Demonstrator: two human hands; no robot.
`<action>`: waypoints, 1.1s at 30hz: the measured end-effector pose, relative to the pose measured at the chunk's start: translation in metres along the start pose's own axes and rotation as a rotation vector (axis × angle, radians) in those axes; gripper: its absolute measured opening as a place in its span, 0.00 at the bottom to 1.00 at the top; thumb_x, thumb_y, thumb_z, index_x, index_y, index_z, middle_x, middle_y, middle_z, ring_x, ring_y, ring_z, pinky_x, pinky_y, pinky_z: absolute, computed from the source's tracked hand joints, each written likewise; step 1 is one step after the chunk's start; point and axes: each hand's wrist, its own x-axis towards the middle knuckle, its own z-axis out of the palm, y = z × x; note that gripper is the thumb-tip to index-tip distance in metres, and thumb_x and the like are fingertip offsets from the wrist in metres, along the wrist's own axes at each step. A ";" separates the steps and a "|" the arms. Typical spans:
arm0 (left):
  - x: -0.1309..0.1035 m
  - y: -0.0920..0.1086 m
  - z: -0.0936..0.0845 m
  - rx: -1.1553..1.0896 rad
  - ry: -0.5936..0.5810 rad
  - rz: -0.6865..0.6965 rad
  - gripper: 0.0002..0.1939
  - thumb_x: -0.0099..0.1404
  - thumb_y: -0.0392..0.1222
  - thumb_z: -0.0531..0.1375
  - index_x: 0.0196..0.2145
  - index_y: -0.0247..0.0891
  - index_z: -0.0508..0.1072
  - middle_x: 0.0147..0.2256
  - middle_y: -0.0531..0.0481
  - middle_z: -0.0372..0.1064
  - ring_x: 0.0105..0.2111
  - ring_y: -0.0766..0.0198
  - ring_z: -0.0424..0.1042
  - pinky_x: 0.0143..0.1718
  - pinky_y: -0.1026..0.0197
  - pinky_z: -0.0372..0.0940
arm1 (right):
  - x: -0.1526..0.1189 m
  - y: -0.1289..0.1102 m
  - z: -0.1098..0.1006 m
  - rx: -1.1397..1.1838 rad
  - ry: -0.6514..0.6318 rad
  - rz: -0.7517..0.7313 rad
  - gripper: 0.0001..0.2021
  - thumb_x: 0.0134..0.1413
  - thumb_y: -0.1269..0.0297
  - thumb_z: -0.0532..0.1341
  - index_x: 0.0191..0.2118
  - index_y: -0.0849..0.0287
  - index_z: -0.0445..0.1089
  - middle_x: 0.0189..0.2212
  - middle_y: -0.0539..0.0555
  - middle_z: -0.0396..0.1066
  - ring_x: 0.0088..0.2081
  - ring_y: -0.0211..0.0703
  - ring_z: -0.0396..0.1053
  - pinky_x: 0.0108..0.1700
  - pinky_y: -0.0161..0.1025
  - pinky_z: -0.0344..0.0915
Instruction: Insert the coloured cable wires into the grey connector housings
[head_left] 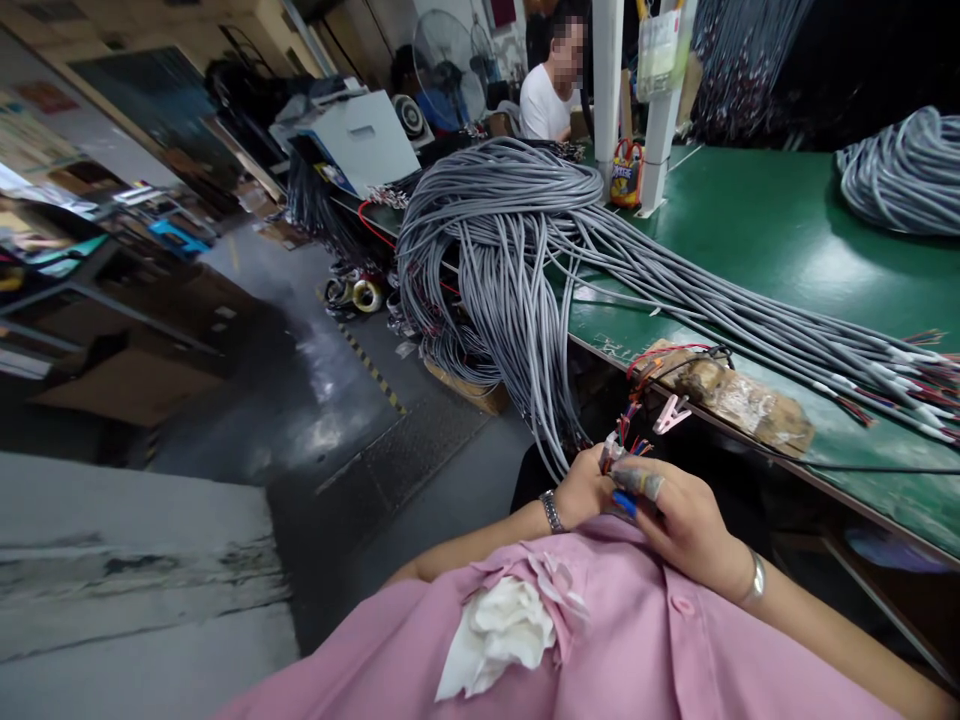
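Close to my body, below the bench edge, my left hand [583, 492] is closed round the end of a grey cable, where thin coloured wires [637, 443] fan out. My right hand [679, 515] meets it there, its taped finger and thumb pressed onto the same wire end. A small blue object [624, 502] shows under the right fingers; what it is cannot be made out. Grey cables [517, 290] hang over the bench edge just beyond my hands. A pink clip [671, 413] sits at the edge above my right hand.
The green bench [780, 210] carries long cables with stripped ends, a tape-wrapped block [750, 405] near its edge and a cable coil [904, 175] at the right. A white post [606, 90] rises from it. Behind sits a person [545, 103] in white. Cardboard boxes [127, 375] stand left.
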 end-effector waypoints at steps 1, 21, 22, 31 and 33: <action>0.001 0.000 0.001 0.019 -0.007 0.060 0.06 0.54 0.39 0.62 0.27 0.33 0.70 0.27 0.50 0.69 0.29 0.65 0.66 0.32 0.63 0.63 | 0.003 -0.001 0.001 -0.053 0.011 -0.028 0.17 0.56 0.70 0.56 0.52 0.55 0.66 0.50 0.59 0.70 0.49 0.49 0.69 0.51 0.46 0.67; 0.000 0.009 0.002 0.253 -0.057 0.038 0.20 0.48 0.22 0.52 0.38 0.32 0.73 0.34 0.48 0.74 0.36 0.61 0.71 0.42 0.60 0.66 | 0.013 0.003 0.010 -0.457 0.055 0.074 0.12 0.53 0.69 0.57 0.45 0.63 0.66 0.32 0.58 0.71 0.34 0.49 0.70 0.35 0.42 0.68; 0.000 0.008 0.002 0.262 -0.057 0.038 0.19 0.48 0.23 0.52 0.37 0.32 0.73 0.33 0.48 0.73 0.36 0.61 0.71 0.41 0.60 0.66 | 0.014 0.002 0.011 -0.452 0.053 0.095 0.12 0.53 0.70 0.57 0.45 0.63 0.66 0.31 0.58 0.71 0.33 0.48 0.70 0.35 0.42 0.67; -0.005 0.004 -0.004 0.250 -0.101 0.081 0.14 0.51 0.25 0.54 0.35 0.33 0.73 0.30 0.51 0.71 0.33 0.63 0.69 0.38 0.62 0.64 | 0.015 -0.004 0.005 -0.177 0.084 0.057 0.12 0.53 0.74 0.57 0.44 0.59 0.65 0.33 0.55 0.70 0.33 0.44 0.68 0.37 0.40 0.67; -0.007 0.003 -0.005 0.249 -0.130 0.099 0.13 0.51 0.27 0.57 0.35 0.34 0.73 0.31 0.51 0.71 0.33 0.63 0.68 0.37 0.62 0.64 | 0.014 -0.009 -0.001 -0.165 0.125 0.019 0.11 0.53 0.74 0.57 0.43 0.58 0.65 0.33 0.55 0.70 0.34 0.44 0.68 0.36 0.40 0.66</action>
